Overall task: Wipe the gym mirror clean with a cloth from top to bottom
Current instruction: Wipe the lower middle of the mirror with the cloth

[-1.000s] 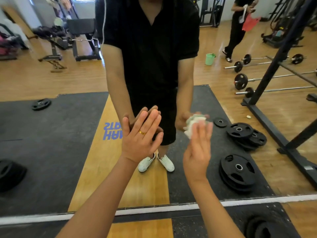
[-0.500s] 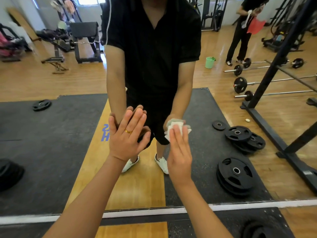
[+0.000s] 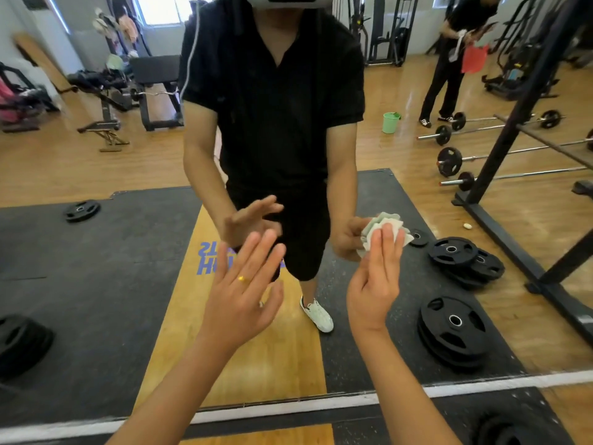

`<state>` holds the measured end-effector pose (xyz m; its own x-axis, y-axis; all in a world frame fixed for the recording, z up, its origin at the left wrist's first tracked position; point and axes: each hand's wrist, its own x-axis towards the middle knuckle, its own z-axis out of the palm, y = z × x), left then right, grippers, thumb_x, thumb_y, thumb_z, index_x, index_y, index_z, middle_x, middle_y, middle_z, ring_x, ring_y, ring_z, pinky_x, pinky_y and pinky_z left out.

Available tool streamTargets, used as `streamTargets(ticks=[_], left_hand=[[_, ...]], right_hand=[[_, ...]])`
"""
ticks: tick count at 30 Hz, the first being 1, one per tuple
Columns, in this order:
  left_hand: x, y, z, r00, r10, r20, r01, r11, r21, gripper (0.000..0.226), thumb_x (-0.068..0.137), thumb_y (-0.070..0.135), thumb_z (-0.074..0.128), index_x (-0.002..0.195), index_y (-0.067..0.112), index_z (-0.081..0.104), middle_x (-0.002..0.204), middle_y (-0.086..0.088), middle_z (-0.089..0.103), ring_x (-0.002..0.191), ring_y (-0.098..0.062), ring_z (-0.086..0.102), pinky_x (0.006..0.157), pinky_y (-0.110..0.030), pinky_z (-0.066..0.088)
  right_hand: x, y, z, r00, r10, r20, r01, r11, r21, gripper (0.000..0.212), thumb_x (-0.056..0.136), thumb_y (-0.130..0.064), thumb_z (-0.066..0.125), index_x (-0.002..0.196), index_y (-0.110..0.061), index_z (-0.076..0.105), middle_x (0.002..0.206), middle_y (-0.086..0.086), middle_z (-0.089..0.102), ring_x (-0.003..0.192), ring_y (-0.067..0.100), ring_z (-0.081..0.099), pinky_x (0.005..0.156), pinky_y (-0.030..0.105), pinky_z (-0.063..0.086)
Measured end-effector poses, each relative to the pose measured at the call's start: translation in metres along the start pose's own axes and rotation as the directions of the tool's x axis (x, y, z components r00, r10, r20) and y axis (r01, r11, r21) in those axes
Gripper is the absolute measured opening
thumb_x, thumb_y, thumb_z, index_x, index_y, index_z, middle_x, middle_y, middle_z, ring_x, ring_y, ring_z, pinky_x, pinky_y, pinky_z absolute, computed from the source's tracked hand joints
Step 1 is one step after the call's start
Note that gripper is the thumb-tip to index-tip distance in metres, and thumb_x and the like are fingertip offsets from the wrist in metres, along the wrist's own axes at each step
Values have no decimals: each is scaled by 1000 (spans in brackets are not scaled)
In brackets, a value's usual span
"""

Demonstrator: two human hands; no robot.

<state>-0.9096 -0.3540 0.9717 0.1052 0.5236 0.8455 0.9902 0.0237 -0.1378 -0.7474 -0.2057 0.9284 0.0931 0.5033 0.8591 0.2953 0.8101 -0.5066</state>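
Right hand [image 3: 375, 277] holds cloth [image 3: 390, 220], fingers straight, close to mirror [image 3: 96, 284]; cloth at 3 o'clock of frame centre. Left hand [image 3: 244, 284] at 7 o'clock, fingers spread, holds nothing.

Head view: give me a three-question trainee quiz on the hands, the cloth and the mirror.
1. Which hand holds the cloth?
2. True or false: the left hand wears a gold ring.
3. The bucket reflected in the mirror is: A red, B green, C blue.
Key: 1 the right hand; 2 true; 3 B.
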Motion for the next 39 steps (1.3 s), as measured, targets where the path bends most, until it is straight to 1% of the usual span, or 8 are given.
streamTargets(ticks=[5,11,20,23,27,30,36,39], left_hand=[[-20,-80,-36,996,5,-85,-1,998,55,69,100,24,58,161,10,28,170,-6,22,156,-26,22,126,-55,7],[-23,-125,-33,997,49,-55,-41,989,143,68,98,27,59,158,8,34,171,-7,16,158,-25,16,127,-53,1],[-27,-123,-11,983,31,-181,-1,987,161,72,91,22,60,158,11,36,170,-6,21,158,-24,17,127,-51,-3],[-27,-125,-5,977,45,-208,-4,981,194,70,92,24,56,158,11,36,169,-7,23,157,-25,18,127,-51,-2],[-29,-127,-1,970,63,-236,-12,977,214,70,93,25,54,159,11,36,169,-8,23,157,-26,18,127,-51,0],[-29,-127,-1,967,70,-244,-18,977,211,70,92,25,55,159,11,36,169,-8,23,157,-26,19,126,-51,0],[-29,-126,0,965,73,-253,-19,978,208,69,93,25,55,158,11,37,170,-7,22,157,-26,19,127,-51,1],[-30,-127,0,965,79,-250,-21,974,225,67,94,26,53,158,10,37,170,-7,22,157,-25,19,127,-51,0]], right_hand=[[2,-30,0,968,252,-15,-249,963,104,48,100,10,48,148,4,47,158,5,41,154,30,28,122,31,34],[10,-62,5,827,547,-127,-526,834,169,61,103,-4,53,160,-15,34,165,-4,33,152,5,30,122,24,31],[2,-69,23,856,478,-197,-464,878,117,47,105,-7,51,152,-5,48,162,3,39,151,11,35,118,26,39],[-10,-87,33,911,386,-144,-382,923,56,48,104,-4,56,151,-5,46,161,10,39,151,14,35,115,17,36],[-31,-89,37,971,238,4,-238,971,-20,48,102,-1,59,149,-1,49,160,10,40,148,26,41,114,29,45],[-28,-77,30,984,179,20,-177,982,-68,53,98,9,58,148,-5,48,156,13,45,146,29,42,116,23,41],[-43,-118,70,924,352,-152,-361,932,-33,41,105,-7,53,146,0,53,157,10,43,147,23,43,108,38,50],[-69,-135,79,972,232,19,-232,973,-11,44,105,-8,49,147,2,48,159,12,40,152,21,35,116,34,43]])
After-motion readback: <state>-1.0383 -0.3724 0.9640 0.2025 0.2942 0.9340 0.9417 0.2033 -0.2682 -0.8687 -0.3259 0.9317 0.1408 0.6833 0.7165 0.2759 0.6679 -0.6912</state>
